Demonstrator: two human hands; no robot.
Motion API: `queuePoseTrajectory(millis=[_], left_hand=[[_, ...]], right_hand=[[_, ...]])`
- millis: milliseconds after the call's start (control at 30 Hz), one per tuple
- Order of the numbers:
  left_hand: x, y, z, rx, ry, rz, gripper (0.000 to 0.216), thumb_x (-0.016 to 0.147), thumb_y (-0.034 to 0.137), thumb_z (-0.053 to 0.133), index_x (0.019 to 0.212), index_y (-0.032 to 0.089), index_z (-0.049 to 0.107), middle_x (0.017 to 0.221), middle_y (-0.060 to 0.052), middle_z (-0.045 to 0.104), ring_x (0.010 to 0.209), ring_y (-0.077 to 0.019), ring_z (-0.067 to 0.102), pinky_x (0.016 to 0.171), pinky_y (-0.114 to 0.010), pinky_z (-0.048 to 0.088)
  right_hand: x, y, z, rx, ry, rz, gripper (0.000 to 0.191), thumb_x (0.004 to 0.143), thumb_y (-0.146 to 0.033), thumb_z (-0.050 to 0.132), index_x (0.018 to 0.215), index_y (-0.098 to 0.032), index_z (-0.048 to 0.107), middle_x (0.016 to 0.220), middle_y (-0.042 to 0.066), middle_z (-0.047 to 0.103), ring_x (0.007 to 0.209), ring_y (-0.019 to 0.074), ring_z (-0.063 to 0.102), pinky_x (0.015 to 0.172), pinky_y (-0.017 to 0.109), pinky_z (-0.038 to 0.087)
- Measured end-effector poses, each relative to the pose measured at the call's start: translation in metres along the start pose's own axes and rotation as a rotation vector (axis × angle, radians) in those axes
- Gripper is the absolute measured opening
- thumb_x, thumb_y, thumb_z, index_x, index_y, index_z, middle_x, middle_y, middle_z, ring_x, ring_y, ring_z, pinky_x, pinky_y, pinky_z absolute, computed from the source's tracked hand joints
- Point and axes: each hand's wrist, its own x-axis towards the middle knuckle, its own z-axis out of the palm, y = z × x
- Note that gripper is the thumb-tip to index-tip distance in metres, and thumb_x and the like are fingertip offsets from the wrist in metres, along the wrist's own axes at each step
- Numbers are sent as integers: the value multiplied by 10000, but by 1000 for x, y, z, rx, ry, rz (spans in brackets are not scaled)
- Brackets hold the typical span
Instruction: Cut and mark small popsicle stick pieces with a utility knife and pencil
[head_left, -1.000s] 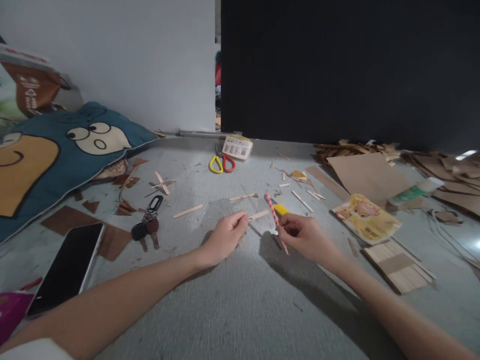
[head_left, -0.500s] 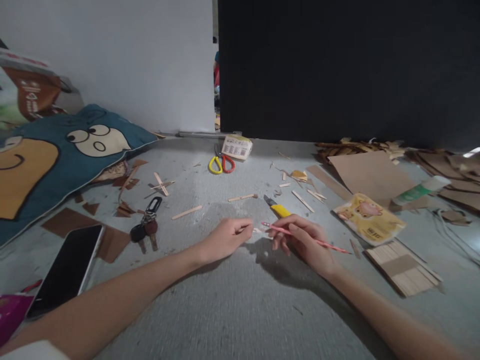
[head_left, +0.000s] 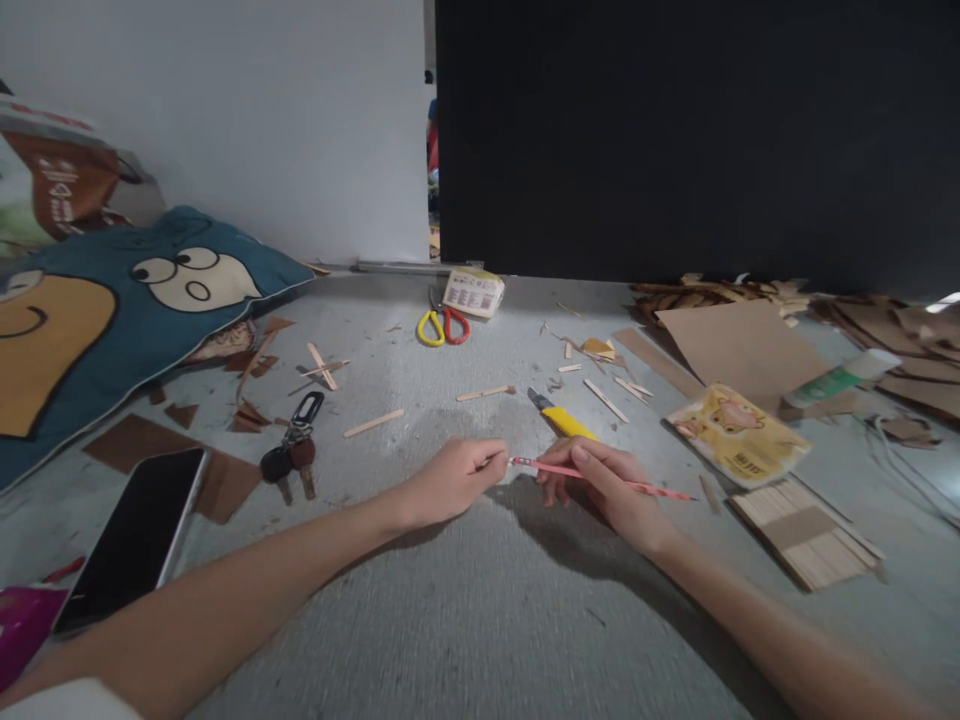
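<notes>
My right hand [head_left: 600, 480] grips a thin pink pencil [head_left: 652, 488] that lies nearly level, its tip pointing left toward my left hand. My left hand [head_left: 454, 478] rests on the grey floor with fingers pinched together on a small wooden stick that is almost fully hidden. The pencil tip meets the left fingertips. A yellow utility knife [head_left: 559, 417] lies just behind my right hand.
Loose wooden sticks [head_left: 373, 423] and scraps lie scattered ahead. Scissors [head_left: 444, 326] and a small box [head_left: 474, 292] sit farther back. Keys [head_left: 294, 450], a phone [head_left: 133, 535] and a blue cushion [head_left: 112, 310] are at left. Cardboard [head_left: 739, 345], a glue tube [head_left: 840, 380], a yellow packet [head_left: 736, 434] and a stick panel [head_left: 802, 530] are at right.
My right hand turned the pencil from upright to nearly level and brought its tip left to the left fingertips. The left hand stayed in place; the stick it holds is now covered.
</notes>
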Motion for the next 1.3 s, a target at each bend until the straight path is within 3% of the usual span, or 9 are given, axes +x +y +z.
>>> queuePoseTrajectory(millis=[600, 767, 1000, 1200, 1300], left_hand=[[1, -2, 0, -20, -14, 7, 380, 1040, 446, 386, 733, 223, 366, 690, 52, 334, 647, -131, 336, 621, -280, 254], [0, -2, 1, -28, -23, 6, 393, 1041, 459, 389, 727, 225, 349, 694, 51, 324, 639, -130, 324, 611, -280, 246], [0, -7, 1, -38, -17, 10, 393, 1057, 461, 388, 745, 222, 370, 698, 47, 347, 654, -133, 345, 617, -277, 265], [0, -5, 2, -51, -10, 18, 412, 1064, 497, 375, 757, 223, 352, 722, 48, 331, 671, -132, 343, 633, -276, 277], [0, -5, 2, -42, -13, 10, 405, 1059, 494, 375, 757, 227, 338, 726, 49, 323, 669, -132, 333, 630, -281, 268]], right_hand=[[0, -4, -2, -68, -19, -27, 476, 1105, -501, 480, 898, -204, 788, 831, 69, 740, 747, 191, 680, 666, 311, 517], [-1, -2, -3, -27, -62, -54, 417, 1102, -468, 507, 970, -209, 805, 794, 58, 744, 768, 204, 687, 723, 330, 528], [-2, -2, -2, -106, 12, -72, 473, 1113, -482, 463, 894, -207, 779, 832, 72, 751, 755, 198, 668, 695, 323, 511], [-2, -5, -1, -125, -139, -78, 451, 1102, -503, 490, 962, -210, 803, 802, 68, 765, 807, 218, 709, 775, 345, 556], [-4, -3, 0, -74, -94, -148, 423, 1120, -452, 470, 982, -230, 803, 809, 59, 769, 821, 213, 711, 800, 346, 552]])
